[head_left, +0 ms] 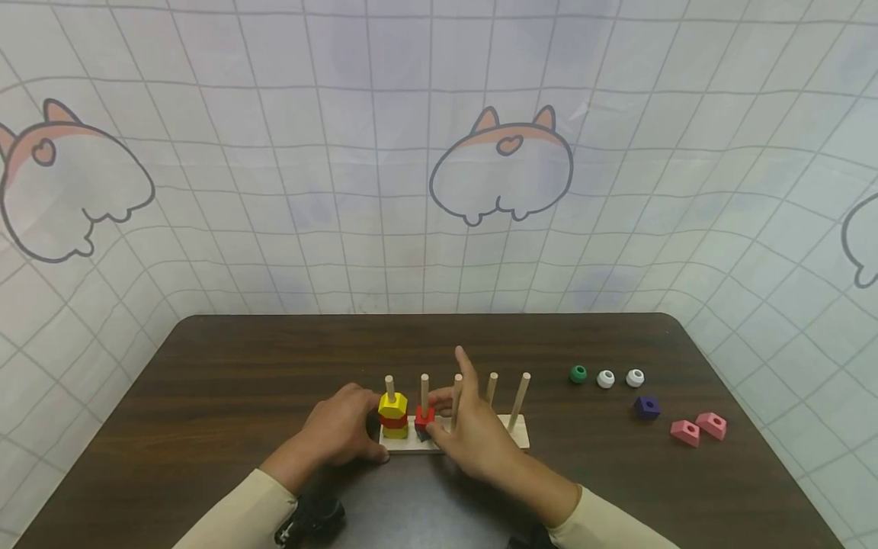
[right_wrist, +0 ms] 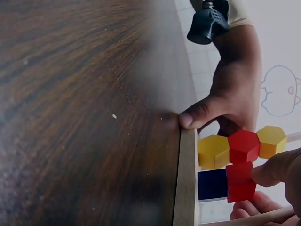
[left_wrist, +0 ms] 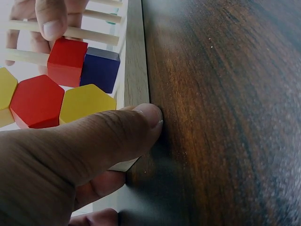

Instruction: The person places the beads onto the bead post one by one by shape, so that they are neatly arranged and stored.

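Note:
My left hand (head_left: 343,423) grips the left end of a wooden peg base (head_left: 519,436), thumb at its front edge. Stacked on the leftmost peg are a yellow hexagonal block (head_left: 392,405), a red hexagonal block (right_wrist: 243,146) and another yellow hexagonal block (right_wrist: 213,151). On the second peg a red square block (left_wrist: 67,62) sits against a dark blue square block (left_wrist: 100,69) below it. My right hand (head_left: 480,438) pinches the red square block, thumb on its near side and fingers behind; its index finger points upward in the head view.
Bare pegs (head_left: 519,402) rise from the right part of the base. Farther right on the dark table (head_left: 226,366) lie a green bead (head_left: 578,374), two white beads (head_left: 606,379), a purple block (head_left: 648,408) and two pink blocks (head_left: 685,433). A patterned cloth hangs behind.

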Tool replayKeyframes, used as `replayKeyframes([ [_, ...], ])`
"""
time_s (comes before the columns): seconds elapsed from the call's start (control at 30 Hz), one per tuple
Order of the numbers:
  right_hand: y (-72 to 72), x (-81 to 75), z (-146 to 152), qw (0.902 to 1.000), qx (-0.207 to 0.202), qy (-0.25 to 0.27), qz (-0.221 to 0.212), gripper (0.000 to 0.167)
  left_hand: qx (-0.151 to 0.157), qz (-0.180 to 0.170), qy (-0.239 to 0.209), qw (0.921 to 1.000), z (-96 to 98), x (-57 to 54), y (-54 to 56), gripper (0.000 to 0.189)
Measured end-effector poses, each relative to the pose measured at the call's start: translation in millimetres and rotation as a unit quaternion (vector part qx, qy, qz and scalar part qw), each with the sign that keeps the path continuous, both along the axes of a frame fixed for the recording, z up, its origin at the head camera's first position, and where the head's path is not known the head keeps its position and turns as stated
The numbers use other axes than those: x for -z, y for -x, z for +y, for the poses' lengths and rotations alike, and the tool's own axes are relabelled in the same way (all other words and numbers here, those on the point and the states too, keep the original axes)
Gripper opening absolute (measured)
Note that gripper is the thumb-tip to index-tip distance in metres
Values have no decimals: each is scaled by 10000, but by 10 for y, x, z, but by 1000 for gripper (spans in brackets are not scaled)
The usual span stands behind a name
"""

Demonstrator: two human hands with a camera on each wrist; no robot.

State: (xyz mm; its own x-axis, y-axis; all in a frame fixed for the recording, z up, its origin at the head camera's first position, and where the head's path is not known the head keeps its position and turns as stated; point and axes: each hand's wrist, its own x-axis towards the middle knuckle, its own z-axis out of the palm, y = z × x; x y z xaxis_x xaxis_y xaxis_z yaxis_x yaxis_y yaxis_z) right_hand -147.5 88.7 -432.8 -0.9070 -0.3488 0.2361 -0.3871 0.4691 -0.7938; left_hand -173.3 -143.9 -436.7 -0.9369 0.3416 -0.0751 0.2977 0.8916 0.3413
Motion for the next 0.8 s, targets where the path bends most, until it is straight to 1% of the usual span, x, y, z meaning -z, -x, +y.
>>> replayKeyframes([
  [0.13, -28, 6, 28, 9999, -40, -132, 63, 109, -7, -8, 10, 10000, -2, -4, -2, 58],
  [0.3, -105, -7, 111, 9967, -234, -750, 179, 103, -45, -53, 32, 10000, -5, -13, -13, 60],
  [0.4, -154, -33, 194, 9924, -448, -1147, 14, 99, -55, -37, 28, 10000, -8, -9, -12, 60],
  [0.5, -191, -56, 301, 9875, -655, -1426, -169, 98, -44, -23, 7, 10000, -10, 0, -8, 59],
  [0.6, -214, -53, 443, 9841, -878, -1533, -200, 98, -27, -16, -1, 10000, -8, 9, -3, 59],
  [0.7, -228, -38, 611, 9804, -1100, -1630, -119, 90, -14, -13, 10, 10000, -4, 11, 1, 59],
  [0.8, -227, -30, 787, 9764, -1186, -1805, -55, 72, -3, 0, 29, 10000, -2, 10, 2, 59],
])
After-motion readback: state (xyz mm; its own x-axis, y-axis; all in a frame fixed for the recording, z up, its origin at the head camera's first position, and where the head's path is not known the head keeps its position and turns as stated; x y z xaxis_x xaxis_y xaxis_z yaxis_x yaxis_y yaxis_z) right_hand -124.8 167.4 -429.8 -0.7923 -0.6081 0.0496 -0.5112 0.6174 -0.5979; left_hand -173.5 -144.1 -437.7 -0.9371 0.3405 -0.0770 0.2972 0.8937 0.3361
